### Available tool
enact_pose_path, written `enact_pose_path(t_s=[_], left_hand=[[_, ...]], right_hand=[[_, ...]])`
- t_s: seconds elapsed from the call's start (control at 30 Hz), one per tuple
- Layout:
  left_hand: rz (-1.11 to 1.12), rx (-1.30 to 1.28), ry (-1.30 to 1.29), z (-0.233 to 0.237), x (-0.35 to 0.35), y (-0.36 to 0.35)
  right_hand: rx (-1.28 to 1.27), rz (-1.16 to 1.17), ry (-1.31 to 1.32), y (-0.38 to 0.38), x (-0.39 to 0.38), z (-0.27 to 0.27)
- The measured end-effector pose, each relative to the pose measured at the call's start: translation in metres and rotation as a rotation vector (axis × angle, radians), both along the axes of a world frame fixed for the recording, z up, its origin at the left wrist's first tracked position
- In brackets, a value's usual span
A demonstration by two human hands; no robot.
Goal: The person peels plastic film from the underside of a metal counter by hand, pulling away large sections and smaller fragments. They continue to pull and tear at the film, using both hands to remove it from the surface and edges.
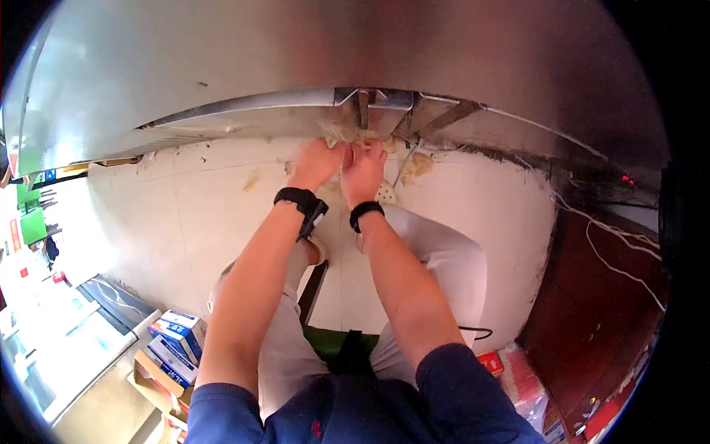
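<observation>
My left hand (pixel 316 163), with a dark band on the wrist, is closed at the lower edge of a large metal panel (pixel 370 44). Right beside it, nearly touching, my right hand (pixel 362 172) is closed too, its fingers curled. What either of them pinches is too small or hidden to make out. Pale yellowish fibrous material (pixel 342 133) lies just beyond the fingertips. More of this stuff clings to the light tiled floor (pixel 192 207) to the right of my hands, near a thin cable (pixel 403 164).
Metal brackets (pixel 363 109) show under the panel. Blue and white boxes (pixel 175 342) stand at lower left. White cables (pixel 617 259) run over a dark red board (pixel 592 318) on the right. A green seat (pixel 325 342) is beneath me, and a perforated shoe (pixel 386 194) is by my right wrist.
</observation>
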State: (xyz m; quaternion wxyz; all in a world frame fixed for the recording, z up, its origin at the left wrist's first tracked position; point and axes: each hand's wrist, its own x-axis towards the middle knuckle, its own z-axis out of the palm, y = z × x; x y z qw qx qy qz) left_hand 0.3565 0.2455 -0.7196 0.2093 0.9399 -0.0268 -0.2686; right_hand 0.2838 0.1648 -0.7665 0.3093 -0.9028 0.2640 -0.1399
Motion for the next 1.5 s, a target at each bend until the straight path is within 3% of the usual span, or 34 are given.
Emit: enact_pose_path(t_s=[0.03, 0.1, 0.23, 0.3, 0.4, 0.43, 0.5, 0.53, 0.6, 0.77, 0.83, 0.87, 0.9, 0.93, 0.97, 1.0, 1.03, 1.07, 1.13, 1.23, 1.3, 1.37, 1.43, 1.47, 1.5], left_hand=[[0.010, -0.002, -0.008, -0.007, 0.002, -0.002], [0.343, -0.361, 0.477, -0.018, 0.006, -0.005], [0.307, -0.505, 0.484, -0.034, 0.004, -0.012], [0.495, -0.673, 0.430, -0.040, 0.000, -0.021], [0.543, -0.633, 0.428, -0.044, 0.006, -0.030], [0.547, -0.633, 0.435, -0.066, 0.006, -0.028], [0.299, -0.573, 0.015, -0.127, 0.008, -0.027], [0.308, -0.583, 0.039, -0.119, 0.003, -0.029], [0.112, -0.433, 0.054, -0.095, 0.011, -0.024], [0.081, -0.269, 0.114, -0.082, 0.013, -0.021], [0.086, -0.231, 0.101, -0.102, 0.012, -0.017], [-0.031, -0.163, -0.016, -0.121, 0.014, -0.015], [-0.149, -0.097, -0.134, -0.137, 0.013, -0.015], [-0.143, -0.105, -0.126, -0.118, 0.011, -0.015], [-0.175, -0.090, -0.106, -0.099, 0.011, -0.014], [-0.206, -0.074, -0.088, -0.084, 0.011, -0.013], [-0.199, -0.079, -0.084, -0.091, 0.011, -0.012], [-0.236, -0.092, -0.093, -0.098, 0.012, -0.012], [-0.270, -0.105, -0.096, -0.105, 0.011, -0.010], [-0.243, -0.180, -0.151, -0.110, 0.008, -0.011], [-0.268, -0.165, -0.199, -0.115, 0.011, -0.012], [-0.261, -0.142, -0.183, -0.102, 0.013, -0.013], [-0.254, -0.122, -0.163, -0.099, 0.013, -0.015], [-0.254, -0.118, -0.165, -0.097, 0.014, -0.016], [-0.256, -0.114, -0.167, -0.095, 0.013, -0.017]], right_hand=[[-0.002, 0.010, -0.008, -0.002, -0.001, -0.001], [-0.026, 0.076, -0.075, -0.007, -0.003, -0.003], [-0.054, 0.188, -0.036, -0.026, 0.001, -0.012], [-0.030, 0.286, -0.008, -0.030, 0.003, -0.013], [0.050, 0.338, 0.226, -0.026, 0.008, -0.009], [0.049, 0.339, 0.234, -0.025, 0.007, -0.009], [0.045, 0.360, 0.202, -0.028, 0.004, -0.013], [0.036, 0.361, 0.228, -0.029, 0.000, -0.020], [-0.154, 0.458, 0.237, -0.027, 0.006, -0.033], [-0.104, 0.447, 0.098, -0.026, -0.001, -0.022], [0.140, 0.299, -0.002, -0.032, -0.002, -0.032], [0.136, 0.305, 0.011, -0.034, -0.002, -0.033], [0.272, 0.073, -0.012, -0.035, 0.002, -0.027], [0.403, -0.163, -0.035, -0.039, 0.005, -0.027], [0.395, -0.156, -0.024, -0.048, 0.006, -0.044], [0.389, 0.052, 0.112, -0.061, 0.005, -0.077], [0.381, 0.257, 0.246, -0.063, 0.009, -0.079], [0.378, 0.262, 0.251, -0.064, 0.015, -0.083], [0.479, -0.059, 0.269, -0.050, 0.035, -0.050], [0.550, -0.226, 0.212, -0.042, 0.035, -0.058], [0.487, -0.120, 0.187, -0.055, 0.030, -0.098], [0.424, -0.014, 0.164, -0.065, 0.028, -0.102], [0.343, 0.149, 0.439, -0.072, 0.030, -0.074], [0.341, 0.151, 0.445, -0.075, 0.029, -0.087], [0.087, 0.243, 0.288, -0.080, 0.026, -0.117]])
